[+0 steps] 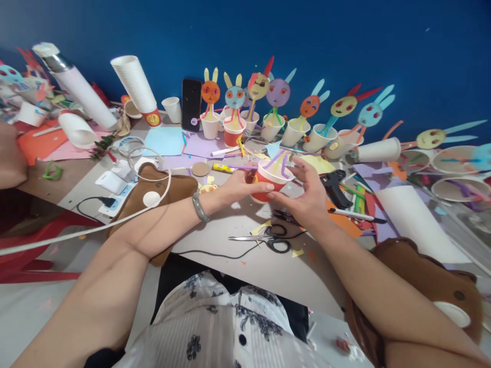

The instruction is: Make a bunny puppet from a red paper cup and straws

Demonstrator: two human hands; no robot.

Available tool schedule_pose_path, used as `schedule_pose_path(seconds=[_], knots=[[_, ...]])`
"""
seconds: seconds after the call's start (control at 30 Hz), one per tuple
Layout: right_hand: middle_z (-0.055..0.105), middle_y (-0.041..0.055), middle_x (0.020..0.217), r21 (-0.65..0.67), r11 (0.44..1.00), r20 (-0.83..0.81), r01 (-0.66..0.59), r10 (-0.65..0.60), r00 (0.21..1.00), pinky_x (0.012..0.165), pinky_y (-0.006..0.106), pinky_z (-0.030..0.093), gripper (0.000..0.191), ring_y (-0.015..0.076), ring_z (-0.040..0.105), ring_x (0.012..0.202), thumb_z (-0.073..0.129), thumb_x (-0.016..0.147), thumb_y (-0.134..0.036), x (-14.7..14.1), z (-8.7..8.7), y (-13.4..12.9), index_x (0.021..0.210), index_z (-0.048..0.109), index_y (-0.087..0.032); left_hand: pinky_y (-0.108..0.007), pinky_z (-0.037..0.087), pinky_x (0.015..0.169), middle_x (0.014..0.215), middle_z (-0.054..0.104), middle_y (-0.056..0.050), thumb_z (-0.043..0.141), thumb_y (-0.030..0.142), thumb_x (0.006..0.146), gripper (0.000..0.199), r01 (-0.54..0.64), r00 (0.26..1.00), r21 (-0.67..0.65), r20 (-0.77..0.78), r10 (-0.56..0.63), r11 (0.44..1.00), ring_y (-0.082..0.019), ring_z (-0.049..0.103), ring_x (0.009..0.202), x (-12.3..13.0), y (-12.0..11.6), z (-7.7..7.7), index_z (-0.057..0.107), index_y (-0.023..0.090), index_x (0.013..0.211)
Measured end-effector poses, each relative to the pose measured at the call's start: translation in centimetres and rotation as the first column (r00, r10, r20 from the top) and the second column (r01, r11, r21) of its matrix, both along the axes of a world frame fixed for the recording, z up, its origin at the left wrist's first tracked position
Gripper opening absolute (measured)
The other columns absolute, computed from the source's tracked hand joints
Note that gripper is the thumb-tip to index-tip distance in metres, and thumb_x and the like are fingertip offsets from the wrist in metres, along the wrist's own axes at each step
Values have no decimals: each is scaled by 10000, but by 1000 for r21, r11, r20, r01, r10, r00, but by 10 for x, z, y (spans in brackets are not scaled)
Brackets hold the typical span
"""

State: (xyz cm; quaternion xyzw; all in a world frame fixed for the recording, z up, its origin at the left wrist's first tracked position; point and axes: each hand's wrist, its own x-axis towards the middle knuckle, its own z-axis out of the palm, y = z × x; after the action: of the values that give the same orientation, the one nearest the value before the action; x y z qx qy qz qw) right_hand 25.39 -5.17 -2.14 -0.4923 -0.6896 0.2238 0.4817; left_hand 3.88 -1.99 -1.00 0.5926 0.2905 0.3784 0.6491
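Observation:
Between both hands is a red paper cup (264, 183) with a white rim and purple and pale strips sticking up from it. My left hand (240, 188) holds the cup's left side, its thumb across the front. On the right side, my right hand (307, 191) touches the cup with its thumb, the other fingers curved behind the rim. Black-handled scissors (268, 237) lie just below the cup. A yellow marker (223, 167) lies to its left, and a black glue gun (337, 188) is right of my right hand.
Along the blue wall stand several cups with paper rabbit heads (278, 93). At the left are a stack of white cups (134, 82), a bottle (79, 89), a power strip (117, 199) and a white cable (95, 227). A brown cushion (425, 286) sits at the right.

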Motion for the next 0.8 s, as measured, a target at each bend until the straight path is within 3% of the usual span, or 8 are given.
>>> schedule_pose_path(seconds=[0.13, 0.23, 0.33, 0.4, 0.5, 0.67, 0.8], knots=[[489, 157, 1670, 89, 980, -70, 179, -173, 982, 1288, 636, 410, 978, 392, 455, 1585, 832, 802, -704, 4, -2, 3, 1607, 423, -329, -488, 549, 1100, 1337, 759, -166, 854, 562, 815, 610, -108, 991, -16, 83, 109, 994, -317, 716, 1228, 1, 0, 4, 714, 177, 1267], [556, 112, 1619, -113, 965, -345, 237, -261, 902, 1236, 621, 488, 774, 346, 530, 1532, 721, 865, -757, 3, -8, 10, 1492, 517, -351, -478, 523, 1147, 1344, 756, -153, 833, 609, 816, 663, -170, 977, 40, 133, 164, 985, -308, 692, 1276, 2, 4, 4, 694, 200, 1319], [757, 105, 1328, -378, 921, -525, 98, -300, 797, 1065, 589, 628, 635, 341, 721, 1277, 685, 834, -829, -2, -11, 14, 1182, 666, -298, -489, 515, 1156, 1319, 758, -149, 826, 676, 797, 749, -193, 974, 66, 129, 184, 979, -314, 681, 1290, 3, 6, 3, 672, 205, 1359], [815, 120, 1132, -475, 876, -538, -85, -213, 815, 953, 554, 677, 649, 341, 779, 1122, 617, 844, -882, -7, -7, 13, 1037, 706, -269, -492, 511, 1164, 1309, 761, -141, 818, 702, 795, 726, -195, 975, 90, 125, 183, 977, -316, 674, 1295, 3, 5, 4, 690, 213, 1317], [832, 108, 1095, -477, 828, -540, -295, -11, 841, 914, 521, 685, 708, 343, 781, 1142, 575, 839, -922, -15, 2, 4, 1067, 746, -273, -484, 525, 1149, 1320, 754, -149, 802, 687, 828, 640, -151, 986, 101, 90, 142, 983, -316, 679, 1279, 3, 0, 5, 717, 200, 1234], [799, 67, 1304, -331, 880, -501, -341, 143, 854, 1030, 555, 642, 704, 339, 718, 1306, 716, 797, -850, -25, 9, -8, 1272, 732, -331, -486, 565, 1073, 1251, 761, -179, 829, 699, 800, 675, -32, 997, 101, 69, 25, 994, -322, 709, 1187, 8, -5, 1, 703, 150, 1172], [808, 91, 1280, -300, 909, -433, -290, 141, 890, 1074, 577, 624, 719, 359, 695, 1349, 650, 824, -878, -28, 9, -11, 1290, 738, -338, -510, 573, 1056, 1263, 736, -189, 865, 750, 726, 865, 10, 995, 48, 96, -15, 999, -334, 700, 1212, 14, -10, -5, 631, 165, 1318]])
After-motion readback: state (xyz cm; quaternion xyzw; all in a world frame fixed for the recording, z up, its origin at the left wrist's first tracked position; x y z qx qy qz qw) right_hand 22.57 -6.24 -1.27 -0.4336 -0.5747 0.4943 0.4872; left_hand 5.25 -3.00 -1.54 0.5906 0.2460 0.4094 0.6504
